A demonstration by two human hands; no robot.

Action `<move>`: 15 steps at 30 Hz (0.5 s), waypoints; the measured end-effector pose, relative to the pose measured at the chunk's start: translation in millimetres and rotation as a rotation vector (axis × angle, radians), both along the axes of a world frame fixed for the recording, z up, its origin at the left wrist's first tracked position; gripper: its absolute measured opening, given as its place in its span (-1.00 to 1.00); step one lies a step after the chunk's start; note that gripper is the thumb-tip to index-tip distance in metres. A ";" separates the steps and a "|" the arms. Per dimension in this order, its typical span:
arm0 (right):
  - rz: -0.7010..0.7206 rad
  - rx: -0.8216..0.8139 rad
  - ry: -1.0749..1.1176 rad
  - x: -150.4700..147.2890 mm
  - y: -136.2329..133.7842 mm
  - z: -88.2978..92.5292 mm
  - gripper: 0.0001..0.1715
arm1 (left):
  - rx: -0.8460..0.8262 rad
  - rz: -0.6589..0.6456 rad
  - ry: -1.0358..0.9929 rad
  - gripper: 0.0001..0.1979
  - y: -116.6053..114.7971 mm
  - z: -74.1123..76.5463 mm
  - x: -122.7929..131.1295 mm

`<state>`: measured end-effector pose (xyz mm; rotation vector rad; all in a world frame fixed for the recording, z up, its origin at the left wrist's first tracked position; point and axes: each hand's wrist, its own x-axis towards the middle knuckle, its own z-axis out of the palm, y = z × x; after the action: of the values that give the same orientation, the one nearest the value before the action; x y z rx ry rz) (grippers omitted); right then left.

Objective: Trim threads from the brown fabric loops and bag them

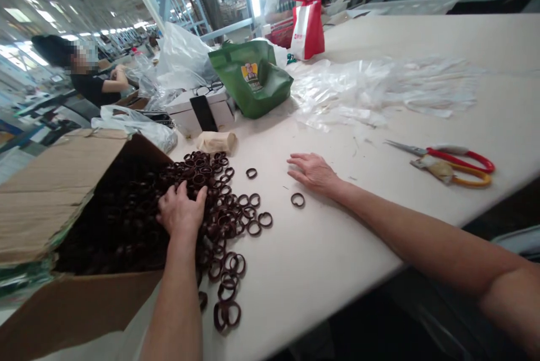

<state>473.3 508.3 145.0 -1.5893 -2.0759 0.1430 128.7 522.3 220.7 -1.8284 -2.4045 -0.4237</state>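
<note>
Many dark brown rings (pixel 228 215) spill in a heap from a tipped cardboard box (pixel 63 181) onto the pale table. My left hand (pixel 181 209) lies on the heap at the mouth of the box, its fingers and thumb spread apart among the rings. Resting on the tabletop to the right, my right hand (pixel 314 172) has its fingers stretched out and nothing in them. One loose ring (pixel 297 199) lies just below that hand, and another ring (pixel 251 173) sits to its left. The inside of the box is dark.
Red-handled scissors (pixel 459 156) and a yellow-handled tool (pixel 455 174) lie at the right. Behind are a green bag (pixel 253 80), clear plastic sheets (pixel 379 88), a white box (pixel 202 108), a beige packet (pixel 216 141) and a red-and-white bag (pixel 307 26). Two people sit farther off.
</note>
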 end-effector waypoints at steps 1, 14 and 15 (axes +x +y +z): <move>0.004 -0.005 0.001 -0.9 -0.5 0.8 -0.44 | 0.000 -0.043 0.017 -0.36 -0.2 -1.9 6.7; 0.037 -0.009 0.008 0.0 -1.6 2.8 -0.46 | 0.125 -0.313 -0.006 -0.44 -17.2 9.5 31.1; 0.042 -0.006 0.009 0.1 -1.2 2.4 -0.46 | 0.164 -0.218 0.033 -0.46 -17.0 16.1 12.4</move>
<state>473.4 507.1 147.4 -1.5469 -2.1049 0.1709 141.1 505.2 236.7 -2.0110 -2.0879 -0.5841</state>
